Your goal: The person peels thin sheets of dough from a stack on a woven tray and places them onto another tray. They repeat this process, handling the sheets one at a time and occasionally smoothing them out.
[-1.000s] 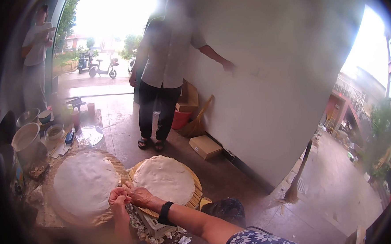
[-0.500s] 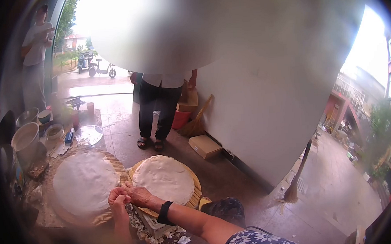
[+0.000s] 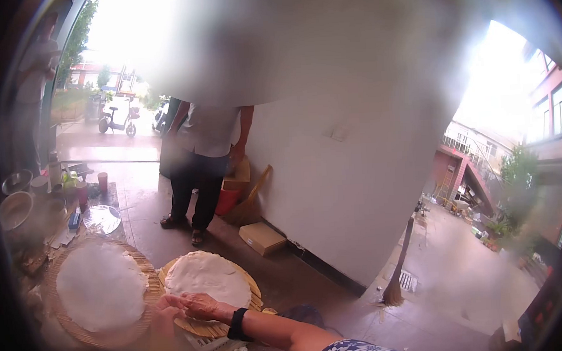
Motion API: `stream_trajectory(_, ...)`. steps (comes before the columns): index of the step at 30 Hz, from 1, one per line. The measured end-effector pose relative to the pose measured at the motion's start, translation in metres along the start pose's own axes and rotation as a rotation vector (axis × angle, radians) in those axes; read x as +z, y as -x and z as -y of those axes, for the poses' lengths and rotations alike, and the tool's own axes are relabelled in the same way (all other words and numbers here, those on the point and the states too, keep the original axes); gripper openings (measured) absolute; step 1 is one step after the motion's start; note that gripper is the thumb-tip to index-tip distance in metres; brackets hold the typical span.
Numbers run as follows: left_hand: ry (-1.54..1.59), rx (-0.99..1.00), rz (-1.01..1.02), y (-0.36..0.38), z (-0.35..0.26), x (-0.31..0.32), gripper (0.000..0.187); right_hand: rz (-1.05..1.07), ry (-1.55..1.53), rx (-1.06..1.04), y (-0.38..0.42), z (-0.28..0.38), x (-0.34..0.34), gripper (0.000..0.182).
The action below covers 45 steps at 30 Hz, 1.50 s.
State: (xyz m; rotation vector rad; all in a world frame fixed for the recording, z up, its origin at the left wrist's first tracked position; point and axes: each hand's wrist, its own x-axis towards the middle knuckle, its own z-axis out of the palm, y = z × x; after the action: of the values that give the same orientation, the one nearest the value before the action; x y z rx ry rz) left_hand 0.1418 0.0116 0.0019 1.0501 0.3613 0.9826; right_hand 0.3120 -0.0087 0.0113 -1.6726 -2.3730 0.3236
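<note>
No readable writing anywhere. Two woven trays, each with one flat dough round [image 3: 208,280], lower left of frame. Your right hand [image 3: 197,304] fingers curled, resting on right tray [image 3: 200,326] edge. Your left hand [image 3: 163,307] blurred beside it; grip cannot tell.

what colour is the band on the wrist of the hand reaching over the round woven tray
Black: the wrist band on the right hand shows best in the head view.
</note>
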Motion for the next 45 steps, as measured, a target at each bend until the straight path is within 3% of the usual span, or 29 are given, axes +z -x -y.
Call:
stream_trajectory(1,-0.043,-0.027,0.043,-0.002,0.007,-0.003,0.022,-0.01,0.048,0.057,0.016,-0.019,-0.006,0.051)
stream_trajectory(3,-0.133,-0.08,0.127,-0.004,0.021,-0.007,0.022,-0.26,0.22,0.09,0.048,-0.096,-0.014,0.06)
stream_trajectory(4,-0.131,-0.078,0.177,-0.005,0.028,-0.011,0.021,-0.093,0.204,0.398,0.068,-0.078,-0.079,0.068)
stream_trajectory(5,-0.131,-0.077,0.226,-0.007,0.035,-0.016,0.021,-0.355,0.223,0.31,0.086,-0.117,-0.111,0.072)
stream_trajectory(6,-0.131,-0.074,0.275,-0.009,0.042,-0.018,0.02,-0.47,0.174,0.361,0.111,-0.092,-0.176,0.075)
stream_trajectory(7,-0.164,-0.087,0.296,-0.011,0.042,-0.015,0.02,-0.646,0.372,0.334,0.13,-0.104,-0.226,0.075)
stream_trajectory(9,-0.231,-0.11,0.341,-0.013,0.043,-0.01,0.021,-0.933,0.53,0.368,0.168,-0.084,-0.343,0.073)
stream_trajectory(10,-0.206,-0.2,0.304,-0.014,0.04,-0.003,0.021,-0.965,0.504,0.501,0.187,-0.04,-0.399,0.074)
stream_trajectory(12,-0.056,-0.307,0.287,-0.01,0.032,0.014,0.026,-1.21,0.789,0.335,0.217,-0.001,-0.497,0.072)
stream_trajectory(13,-0.098,-0.271,0.333,-0.018,0.052,0.004,0.026,-1.206,0.765,0.414,0.226,0.046,-0.531,0.072)
stream_trajectory(15,-0.187,-0.193,0.426,-0.044,0.105,-0.025,0.026,-1.285,1.02,0.378,0.239,0.091,-0.587,0.071)
stream_trajectory(16,-0.146,-0.227,0.413,-0.041,0.096,-0.016,0.027,-1.289,1.102,0.386,0.237,0.124,-0.603,0.072)
stream_trajectory(17,-0.108,-0.268,0.399,-0.034,0.089,-0.008,0.027,-1.31,1.172,0.32,0.247,0.155,-0.608,0.073)
stream_trajectory(19,-0.084,-0.317,0.384,-0.028,0.082,0.0,0.029,-1.304,1.134,0.415,0.248,0.187,-0.612,0.073)
stream_trajectory(22,-0.125,-0.343,0.349,-0.019,0.073,0.006,0.032,-1.303,1.229,0.365,0.254,0.174,-0.61,0.065)
stream_trajectory(24,-0.159,-0.385,0.298,-0.011,0.056,0.013,0.034,-1.223,1.128,0.318,0.243,0.157,-0.594,0.054)
stream_trajectory(26,-0.199,-0.34,0.324,-0.016,0.07,0.002,0.037,-1.054,0.828,0.337,0.23,0.172,-0.542,0.038)
stream_trajectory(28,-0.244,-0.364,0.312,-0.015,0.065,0.002,0.036,-0.914,0.716,0.153,0.218,0.171,-0.494,0.024)
stream_trajectory(31,-0.237,-0.383,0.304,-0.008,0.054,0.004,0.035,-0.779,0.313,-0.147,0.218,0.2,-0.423,0.015)
stream_trajectory(35,-0.307,-0.386,0.281,-0.008,0.052,0.005,0.036,-0.675,-0.181,-0.855,0.227,0.255,-0.368,0.036)
stream_trajectory(36,-0.317,-0.385,0.272,-0.008,0.052,0.005,0.037,-0.616,-0.285,-1.015,0.232,0.267,-0.362,0.034)
stream_trajectory(39,-0.373,-0.372,0.259,-0.001,0.036,0.017,0.035,-0.503,-0.462,-1.132,0.259,0.289,-0.358,0.029)
stream_trajectory(45,-0.262,-0.399,0.298,-0.008,0.056,0.006,0.035,-0.428,-0.607,-1.177,0.301,0.311,-0.354,0.019)
